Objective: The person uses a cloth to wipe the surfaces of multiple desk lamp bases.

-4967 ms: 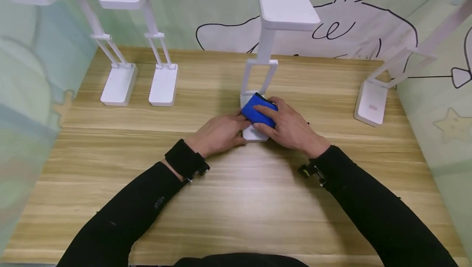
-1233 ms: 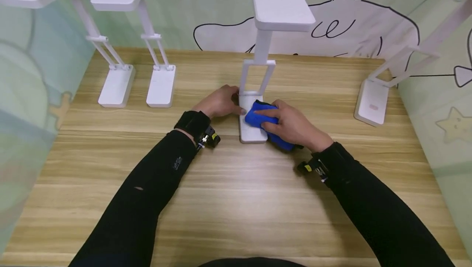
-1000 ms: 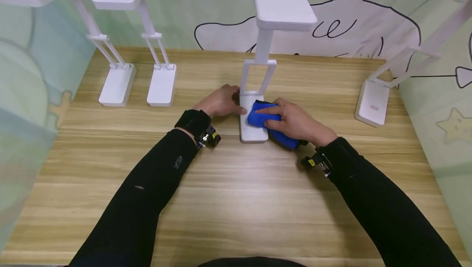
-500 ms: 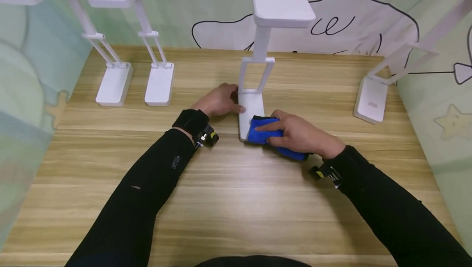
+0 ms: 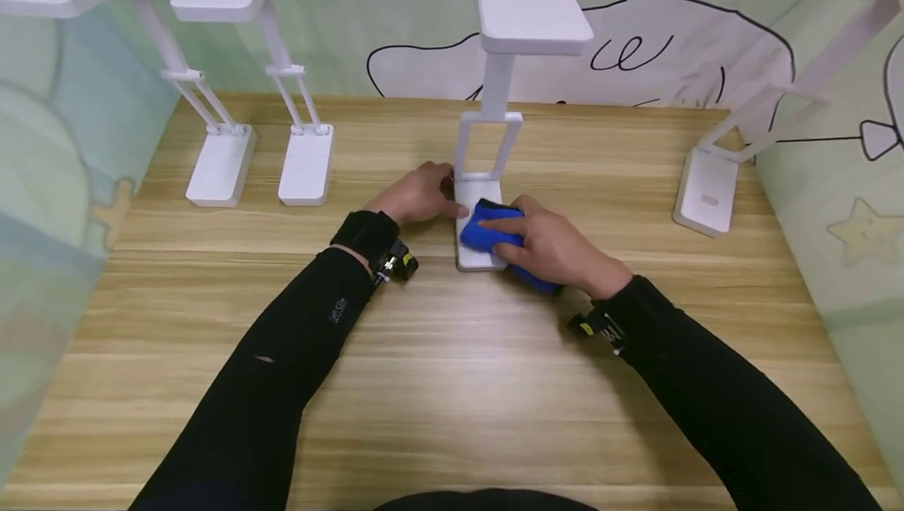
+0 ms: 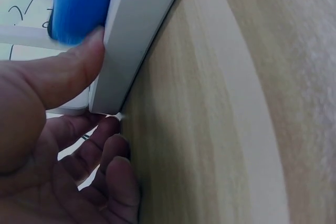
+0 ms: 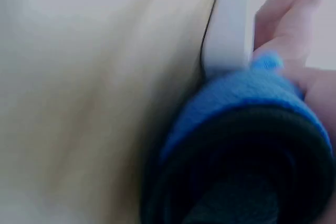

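A white desk lamp (image 5: 497, 79) with a folding arm stands upright at the middle of the table. My left hand (image 5: 417, 195) grips the left rear of its base (image 5: 469, 260); in the left wrist view the thumb (image 6: 79, 69) lies on the upper edge and the fingers curl behind the rear end. My right hand (image 5: 554, 248) holds a folded blue cloth (image 5: 487, 230) with dark edging against the top of the base. Part of the cloth hangs past the base's right side. In the right wrist view the cloth (image 7: 247, 90) fills the foreground, blurred.
Two more white lamps stand at the left, one lamp base (image 5: 221, 166) beside the other lamp base (image 5: 306, 166). Another lamp base (image 5: 706, 191) sits near the right wall. A printed wall covering (image 5: 410, 24) rises behind the wooden table (image 5: 424, 385).
Since five seconds ago my left hand has shifted from the base's front part to its rear. The cloth slid to the base's front end half a second ago, then back up to its middle.
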The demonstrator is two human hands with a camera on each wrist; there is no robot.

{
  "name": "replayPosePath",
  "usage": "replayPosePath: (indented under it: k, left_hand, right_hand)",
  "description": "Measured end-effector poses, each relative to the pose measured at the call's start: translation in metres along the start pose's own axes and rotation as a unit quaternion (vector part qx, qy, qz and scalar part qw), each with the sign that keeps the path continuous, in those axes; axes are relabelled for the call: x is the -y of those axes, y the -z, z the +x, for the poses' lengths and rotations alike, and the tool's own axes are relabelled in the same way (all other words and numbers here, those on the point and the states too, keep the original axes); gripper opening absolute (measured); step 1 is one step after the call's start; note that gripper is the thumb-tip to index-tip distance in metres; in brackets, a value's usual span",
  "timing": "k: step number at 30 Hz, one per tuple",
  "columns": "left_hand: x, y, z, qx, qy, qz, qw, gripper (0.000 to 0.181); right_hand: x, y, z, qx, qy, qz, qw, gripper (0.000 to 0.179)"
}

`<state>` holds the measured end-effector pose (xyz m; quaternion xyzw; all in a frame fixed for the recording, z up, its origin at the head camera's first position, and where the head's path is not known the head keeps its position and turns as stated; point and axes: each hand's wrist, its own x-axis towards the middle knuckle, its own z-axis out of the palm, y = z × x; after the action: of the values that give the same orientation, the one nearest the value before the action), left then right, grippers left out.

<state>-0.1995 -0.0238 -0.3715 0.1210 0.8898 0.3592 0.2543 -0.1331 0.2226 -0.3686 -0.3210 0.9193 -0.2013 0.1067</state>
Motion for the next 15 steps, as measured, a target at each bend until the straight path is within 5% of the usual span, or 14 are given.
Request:
replayPosePath:
  k: [6, 15]
  left_hand:
    - [-0.002, -0.001, -0.001, -0.005, -0.001, 0.002, 1.0, 0.077]
    - [-0.004, -0.001, -0.001, -0.001, 0.01, 0.016, 0.9998, 0.078]
  right_hand:
    - [-0.009, 0.004, -0.023, 0.045, 0.049, 0.069, 0.9954, 0.036]
    - [-0.012, 0.001, 0.024, -0.068, -0.047, -0.039, 0.9958, 0.043]
